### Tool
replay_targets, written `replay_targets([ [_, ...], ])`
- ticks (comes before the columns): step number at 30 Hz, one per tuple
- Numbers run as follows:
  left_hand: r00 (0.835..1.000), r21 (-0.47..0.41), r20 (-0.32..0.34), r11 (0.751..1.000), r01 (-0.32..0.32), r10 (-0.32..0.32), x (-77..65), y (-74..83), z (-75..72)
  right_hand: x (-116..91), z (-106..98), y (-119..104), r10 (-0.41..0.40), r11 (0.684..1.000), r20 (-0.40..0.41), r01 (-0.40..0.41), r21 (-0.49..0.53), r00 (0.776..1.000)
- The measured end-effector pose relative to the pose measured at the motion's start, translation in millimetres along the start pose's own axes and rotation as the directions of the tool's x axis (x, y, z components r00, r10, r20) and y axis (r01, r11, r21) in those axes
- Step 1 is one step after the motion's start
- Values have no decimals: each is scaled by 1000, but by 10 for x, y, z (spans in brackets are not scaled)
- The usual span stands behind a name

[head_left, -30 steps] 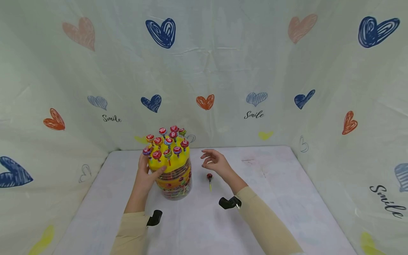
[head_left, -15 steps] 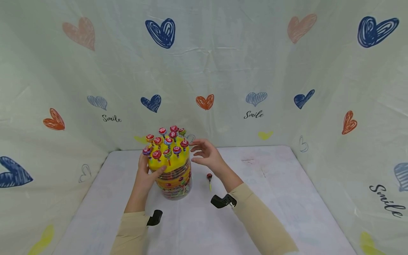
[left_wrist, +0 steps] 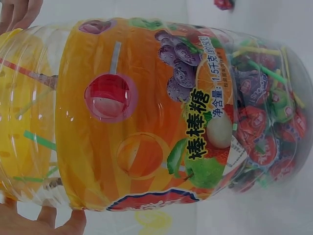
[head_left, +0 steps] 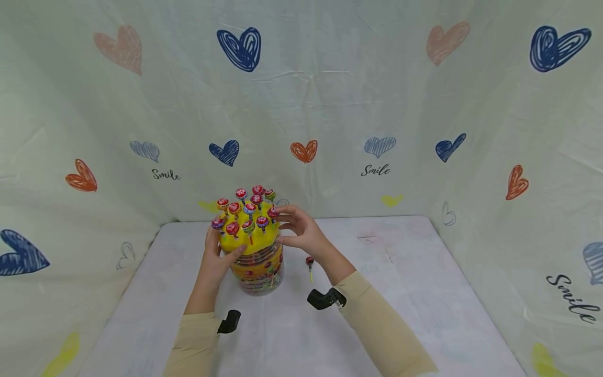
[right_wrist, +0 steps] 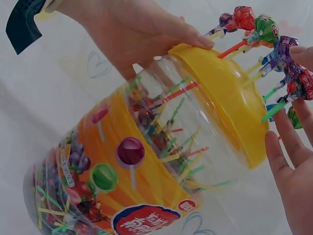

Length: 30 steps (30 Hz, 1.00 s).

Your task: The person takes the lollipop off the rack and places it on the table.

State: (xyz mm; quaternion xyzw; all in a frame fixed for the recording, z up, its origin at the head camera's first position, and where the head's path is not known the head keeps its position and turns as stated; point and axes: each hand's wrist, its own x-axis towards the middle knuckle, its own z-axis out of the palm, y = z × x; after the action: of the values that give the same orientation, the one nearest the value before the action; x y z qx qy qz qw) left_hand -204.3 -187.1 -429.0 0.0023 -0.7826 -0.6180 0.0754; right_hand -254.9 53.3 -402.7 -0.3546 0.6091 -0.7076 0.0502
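A clear lollipop jar (head_left: 256, 269) with an orange label stands left of centre, its yellow lid (head_left: 247, 243) bristling with upright wrapped lollipops. My left hand (head_left: 218, 262) grips the jar at its top, thumb across the lid's front and fingers round the far side. At the lid's right edge, fingertips of my right hand (head_left: 303, 233) reach a red-wrapped lollipop (head_left: 272, 212), thumb spread lower by the rim. In the right wrist view, wrapped candy heads (right_wrist: 296, 83) lie between my right fingers. More lollipops (left_wrist: 264, 117) fill the jar's bottom.
One loose lollipop (head_left: 309, 261) with a yellow stick lies on the white table (head_left: 386, 314) right of the jar. Behind the table hangs a pale curtain (head_left: 339, 104) printed with hearts. A black device (head_left: 325, 299) sits at each wrist.
My right hand has moved left from above the loose lollipop to the lollipop at the lid's right edge. The left hand and jar have stayed in place.
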Motion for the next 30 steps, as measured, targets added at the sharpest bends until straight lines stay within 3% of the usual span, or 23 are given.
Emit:
replay_targets([
  [15,1000,-15,17,1000,25,-25,-20,-45,-5,-17,65,-6,0,1000,-5,0,-13,1000],
  [22,1000,-24,19,1000,1,-1,-19,-9,4,9,65,-28,-4,1000,-15,4,-13,1000],
  [30,1000,-5,11,1000,-21,22,-6,-15,-14,30,58,-42,10,998,-94,-4,68,996],
])
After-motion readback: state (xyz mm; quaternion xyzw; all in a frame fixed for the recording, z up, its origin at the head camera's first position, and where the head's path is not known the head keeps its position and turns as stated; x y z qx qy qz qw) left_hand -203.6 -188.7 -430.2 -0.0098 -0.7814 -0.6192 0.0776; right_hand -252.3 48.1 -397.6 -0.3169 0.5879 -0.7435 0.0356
